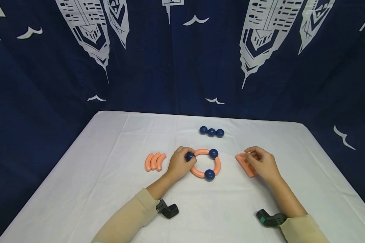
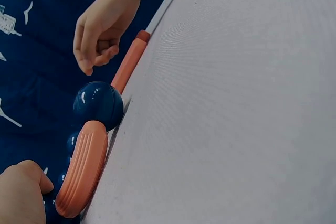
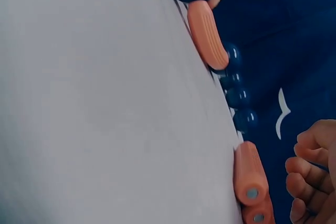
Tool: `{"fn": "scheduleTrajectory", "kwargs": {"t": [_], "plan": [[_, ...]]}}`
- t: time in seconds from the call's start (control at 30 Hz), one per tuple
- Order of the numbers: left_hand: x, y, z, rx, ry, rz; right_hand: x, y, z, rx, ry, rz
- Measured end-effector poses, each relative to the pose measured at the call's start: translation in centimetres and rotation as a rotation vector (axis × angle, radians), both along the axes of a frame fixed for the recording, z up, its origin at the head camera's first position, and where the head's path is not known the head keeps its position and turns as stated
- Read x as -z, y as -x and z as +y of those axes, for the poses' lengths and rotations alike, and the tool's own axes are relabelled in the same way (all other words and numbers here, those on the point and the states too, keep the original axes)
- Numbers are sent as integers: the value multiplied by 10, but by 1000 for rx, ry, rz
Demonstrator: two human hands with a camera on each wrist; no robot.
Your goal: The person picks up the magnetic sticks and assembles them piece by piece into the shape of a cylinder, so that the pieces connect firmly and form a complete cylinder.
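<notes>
A white table (image 1: 109,189) stood in front of a dark blue curtain (image 1: 158,67) with white buildings and birds on it. The left hand (image 1: 178,163) pinched a blue ball (image 1: 190,156) on the orange ring (image 1: 204,164) in the middle. The right hand (image 1: 261,163), well apart from it, curled its fingers on straight orange sticks (image 1: 246,165). Three spare balls (image 1: 211,132) sat farther back, and three curved pieces (image 1: 154,161) lay to the left.

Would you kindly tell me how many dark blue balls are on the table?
6: three loose in a row behind the ring, two on the ring, one gripped by the left hand.
</notes>
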State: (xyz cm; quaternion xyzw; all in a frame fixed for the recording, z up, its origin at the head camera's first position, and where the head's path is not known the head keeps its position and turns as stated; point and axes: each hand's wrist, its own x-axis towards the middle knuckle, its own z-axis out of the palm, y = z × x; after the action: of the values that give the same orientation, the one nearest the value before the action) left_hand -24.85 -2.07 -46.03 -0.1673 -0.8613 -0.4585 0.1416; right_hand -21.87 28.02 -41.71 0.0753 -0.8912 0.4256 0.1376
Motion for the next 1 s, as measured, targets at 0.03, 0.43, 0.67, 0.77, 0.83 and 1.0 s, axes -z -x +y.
{"fn": "scheduleTrajectory", "kwargs": {"t": [0.03,0.43,0.67,0.77,0.83,1.0], "plan": [[0,0,0,1,1,0,0,0,3,17,-14,1],[-1,-1,0,0,1,-9,14,0,24,88,-131,-35],[-1,-1,1,-6,2,-26,18,1,27,93,-155,-54],[-2,-1,1,-5,6,-21,19,1,28,107,-165,-55],[-2,-1,1,-3,6,-15,20,1,29,117,-171,-56],[-2,-1,1,-5,10,-11,23,1,30,144,-176,-56]]}}
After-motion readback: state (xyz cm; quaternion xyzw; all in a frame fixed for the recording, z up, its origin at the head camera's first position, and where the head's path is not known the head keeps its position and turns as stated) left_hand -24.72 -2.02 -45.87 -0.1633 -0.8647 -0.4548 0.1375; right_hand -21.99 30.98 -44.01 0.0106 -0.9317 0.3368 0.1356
